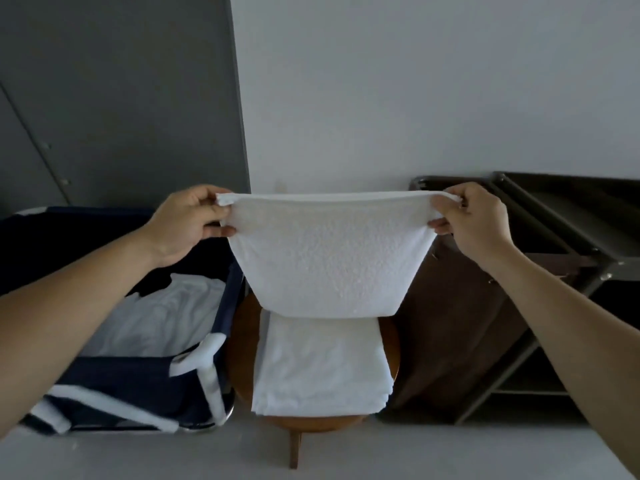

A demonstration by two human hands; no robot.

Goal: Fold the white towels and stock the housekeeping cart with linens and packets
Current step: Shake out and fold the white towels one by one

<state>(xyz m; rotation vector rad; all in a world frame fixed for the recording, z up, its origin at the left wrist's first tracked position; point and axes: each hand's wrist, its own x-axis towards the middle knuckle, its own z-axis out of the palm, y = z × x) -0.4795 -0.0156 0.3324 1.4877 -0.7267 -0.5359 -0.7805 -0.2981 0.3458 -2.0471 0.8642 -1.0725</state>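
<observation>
Folded towels (320, 362) on wooden stool (242, 341)

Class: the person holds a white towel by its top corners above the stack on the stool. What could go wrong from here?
The left hand and right hand pinch only the top corners of the held towel; a slip could drop it crooked. The stack of folded towels nearly covers the wooden stool; a towel laid off-centre might topple it onto the floor.

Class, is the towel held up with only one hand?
No, the left hand and right hand each pinch a top corner of the towel.
</observation>
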